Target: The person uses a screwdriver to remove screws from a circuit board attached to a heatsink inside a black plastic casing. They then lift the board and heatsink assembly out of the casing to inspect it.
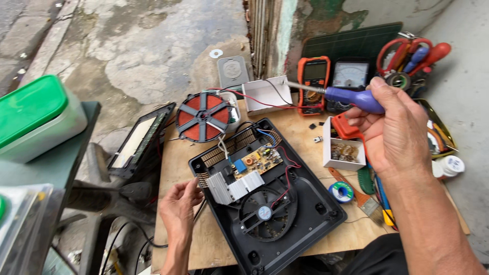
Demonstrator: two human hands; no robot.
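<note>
An opened black cooker base point(300, 203) lies on a wooden board point(178, 168), showing a yellow circuit board point(257, 160), a ribbed metal heat sink point(234, 186) and a round fan point(265, 214). Its red coil disc point(204, 117) rests beyond it, joined by wires. My left hand point(178, 206) touches the base's left edge beside the heat sink. My right hand point(392, 135) is raised over the right side of the board, closed around a soldering iron with a purple handle point(351, 98); its metal tip points left.
An orange multimeter point(313, 81) and an analogue meter point(350, 76) stand at the back. A white box of small parts point(344, 153), a solder spool point(341, 192), a paintbrush point(364, 201) and a holder of scissors and screwdrivers point(412, 56) sit right. A green-lidded tub point(35, 117) stands left.
</note>
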